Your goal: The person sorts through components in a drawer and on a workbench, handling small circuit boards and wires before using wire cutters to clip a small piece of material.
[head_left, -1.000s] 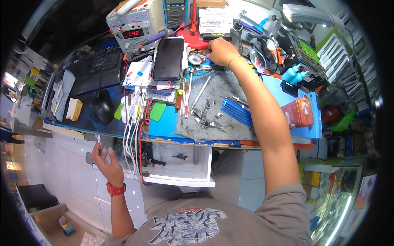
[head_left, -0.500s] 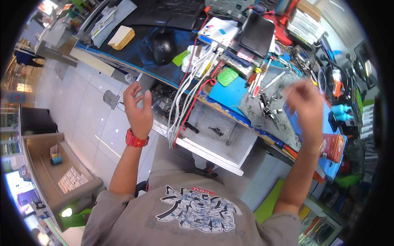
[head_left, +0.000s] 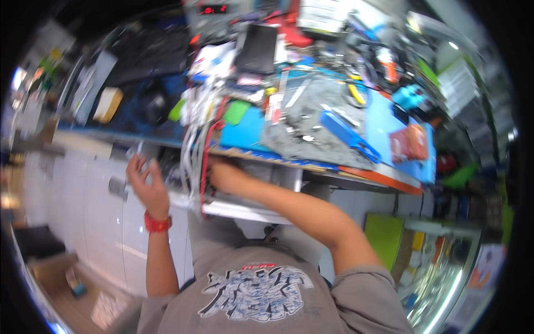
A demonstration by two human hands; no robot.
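Note:
My left hand [head_left: 147,186], with a red watch [head_left: 158,222] on its wrist, is raised at the left end of the open white drawer [head_left: 250,212]. Its fingers are apart and bent, and I see nothing held in them. Just beyond its fingertips is a small whitish, see-through piece [head_left: 135,148], too blurred to name. My right hand [head_left: 227,178] reaches across my body into the drawer, beside hanging white cables [head_left: 194,125] and a red cable [head_left: 206,150]. Its fingertips are hidden there. Dark small parts [head_left: 173,172] lie in the drawer's left portion.
Above the drawer, the bench carries a grey work mat [head_left: 317,106] with a long blue tool [head_left: 349,135], yellow-handled pliers [head_left: 356,92] and small metal parts. A black mouse [head_left: 154,102] sits left, a reddish box [head_left: 409,145] right. A green panel [head_left: 384,239] stands beside my right arm.
My right hand has moved left and down from above the mat into the drawer. The blue tool now shows on the mat. My left hand stays raised; the whole view has turned.

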